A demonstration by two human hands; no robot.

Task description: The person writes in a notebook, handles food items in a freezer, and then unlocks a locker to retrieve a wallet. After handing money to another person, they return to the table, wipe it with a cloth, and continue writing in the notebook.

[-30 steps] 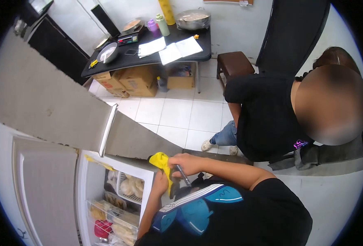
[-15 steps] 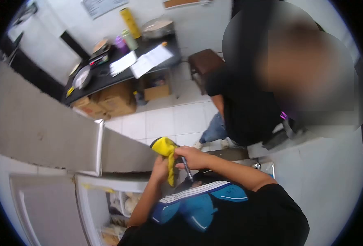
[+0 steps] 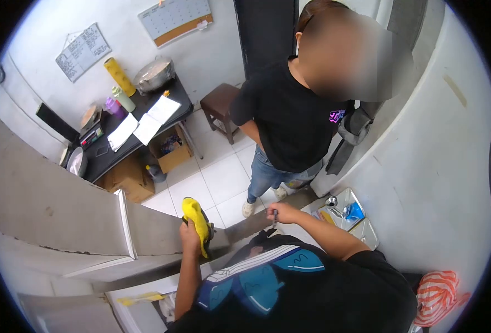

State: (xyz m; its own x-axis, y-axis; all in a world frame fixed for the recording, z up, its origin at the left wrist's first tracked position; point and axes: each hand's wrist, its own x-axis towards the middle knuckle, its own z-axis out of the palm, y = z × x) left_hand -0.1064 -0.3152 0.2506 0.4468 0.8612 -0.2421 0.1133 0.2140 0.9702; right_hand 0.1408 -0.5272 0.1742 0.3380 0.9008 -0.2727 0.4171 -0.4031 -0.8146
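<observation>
My left hand (image 3: pixel 190 237) is closed around a bunched yellow cloth (image 3: pixel 197 217) with dark edging, held upright near the grey panel's lower edge. Its folds hide part of my fingers. To the right, my right hand (image 3: pixel 283 214) is closed on a slim dark and silver rod (image 3: pixel 275 218), held close to my shirt front and pointing down toward me. The rod's exact kind cannot be made out. My two hands are well apart.
A person in a black shirt (image 3: pixel 298 119) stands ahead, beside a brown stool (image 3: pixel 220 105). At the back left, a black table (image 3: pixel 104 161) carries papers, bottles and a bowl. Trays (image 3: pixel 349 208) lie right of my arm; a grey panel (image 3: pixel 156 227) stands left.
My hands have moved apart: the left went left with the yellow cloth, the right went right with the rod. The view has shifted, showing more of the person and the trays.
</observation>
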